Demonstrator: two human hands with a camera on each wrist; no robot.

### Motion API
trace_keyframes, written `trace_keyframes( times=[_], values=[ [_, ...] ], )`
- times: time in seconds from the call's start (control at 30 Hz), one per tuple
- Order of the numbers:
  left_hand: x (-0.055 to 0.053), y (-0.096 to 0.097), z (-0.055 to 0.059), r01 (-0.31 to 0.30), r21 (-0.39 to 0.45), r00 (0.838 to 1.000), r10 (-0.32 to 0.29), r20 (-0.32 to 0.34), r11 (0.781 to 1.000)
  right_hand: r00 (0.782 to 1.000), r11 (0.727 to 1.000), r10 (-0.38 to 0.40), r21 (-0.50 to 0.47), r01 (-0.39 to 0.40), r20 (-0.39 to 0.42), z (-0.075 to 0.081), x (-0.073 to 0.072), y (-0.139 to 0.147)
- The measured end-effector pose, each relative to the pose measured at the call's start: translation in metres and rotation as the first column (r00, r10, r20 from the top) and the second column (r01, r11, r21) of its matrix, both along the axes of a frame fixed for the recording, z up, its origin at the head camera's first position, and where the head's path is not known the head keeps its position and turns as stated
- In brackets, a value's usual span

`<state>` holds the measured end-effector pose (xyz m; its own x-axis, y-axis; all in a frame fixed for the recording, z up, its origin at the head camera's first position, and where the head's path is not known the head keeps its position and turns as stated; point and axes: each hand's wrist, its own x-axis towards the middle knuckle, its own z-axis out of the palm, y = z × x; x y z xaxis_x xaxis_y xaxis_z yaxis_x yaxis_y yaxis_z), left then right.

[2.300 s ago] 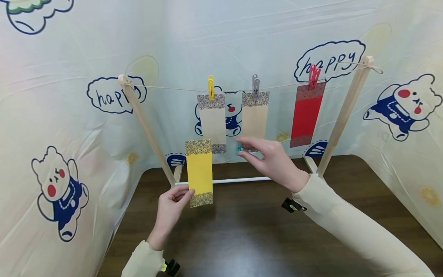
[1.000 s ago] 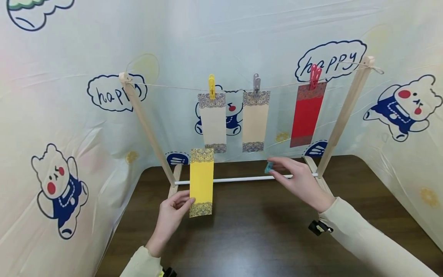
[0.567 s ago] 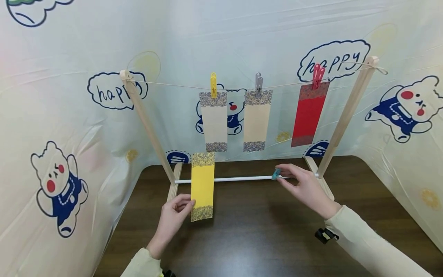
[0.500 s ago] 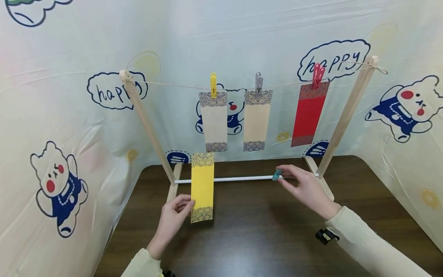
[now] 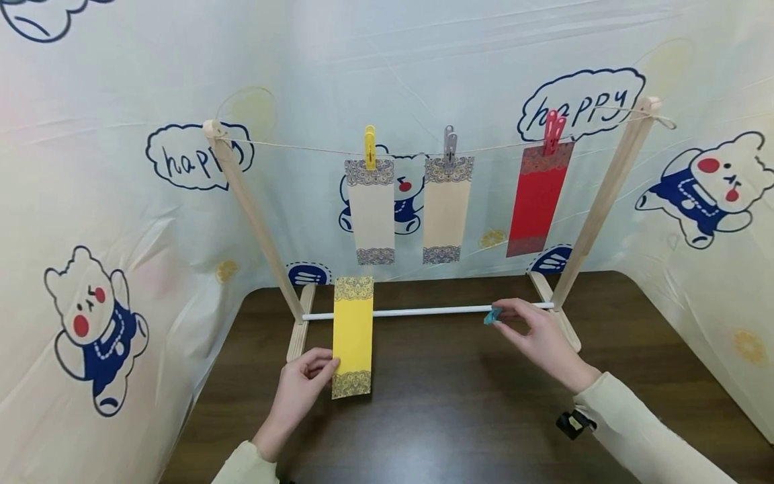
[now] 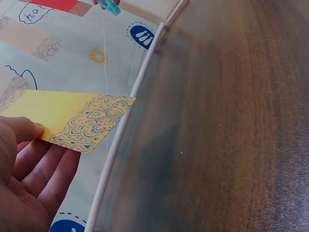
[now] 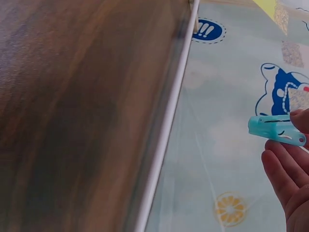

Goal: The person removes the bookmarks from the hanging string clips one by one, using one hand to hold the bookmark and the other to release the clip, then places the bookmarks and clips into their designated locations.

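My left hand pinches a yellow card by its lower left edge, between thumb and fingers. The card stands upright, with a patterned band at each end. In my right hand a teal clothespin is pinched between thumb and fingertips; the right wrist view shows the clothespin closely. Above the hands, a string holds a white card under a yellow clothespin, a cream card under a grey clothespin, and a red card under a red clothespin.
A left wooden post and a right wooden post carry the string. A white rod joins them low down. The frame stands on a dark wooden table, before a printed curtain.
The right hand has moved right, down and away from the cream card, still pinching the teal clothespin. The left hand has lowered the yellow card, so the white card's bottom shows fully.
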<state>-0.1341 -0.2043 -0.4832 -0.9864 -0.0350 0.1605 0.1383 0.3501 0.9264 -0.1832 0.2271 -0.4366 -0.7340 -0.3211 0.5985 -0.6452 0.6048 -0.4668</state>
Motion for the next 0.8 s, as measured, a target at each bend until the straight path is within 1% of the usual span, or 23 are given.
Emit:
trace_keyframes(
  times=[0.13, 0.23, 0.37, 0.5, 0.6, 0.8],
  values=[
    [0.001, -0.003, -0.002, 0.01, -0.03, 1.0, -0.01, 0.018, 0.999, 1.0, 1.0, -0.01, -0.012, 0.01, 0.016, -0.007, -0.001, 0.003],
    [0.002, -0.004, -0.004, 0.021, -0.035, 0.999, -0.02, 0.035, 0.999, 0.999, 1.0, -0.02, -0.022, 0.021, 0.041, -0.012, -0.001, 0.007],
    [0.002, -0.005, -0.007, 0.026, -0.027, 0.998, -0.025, 0.054, 0.999, 0.998, 0.999, -0.029, -0.019, 0.03, 0.064, -0.017, -0.002, 0.011],
    [0.002, -0.006, -0.011, 0.026, -0.02, 0.996, -0.024, 0.091, 0.999, 0.998, 0.999, -0.032, -0.009, 0.032, 0.059, -0.021, -0.003, 0.016],
    [0.003, -0.007, -0.013, 0.028, -0.018, 0.994, -0.026, 0.111, 0.999, 0.998, 1.0, -0.022, -0.02, 0.024, 0.067, -0.024, -0.004, 0.02],
    [0.003, -0.008, -0.015, 0.032, -0.015, 0.991, -0.03, 0.127, 0.999, 0.989, 0.999, -0.016, -0.031, 0.021, 0.15, -0.029, -0.006, 0.026]
  ],
)
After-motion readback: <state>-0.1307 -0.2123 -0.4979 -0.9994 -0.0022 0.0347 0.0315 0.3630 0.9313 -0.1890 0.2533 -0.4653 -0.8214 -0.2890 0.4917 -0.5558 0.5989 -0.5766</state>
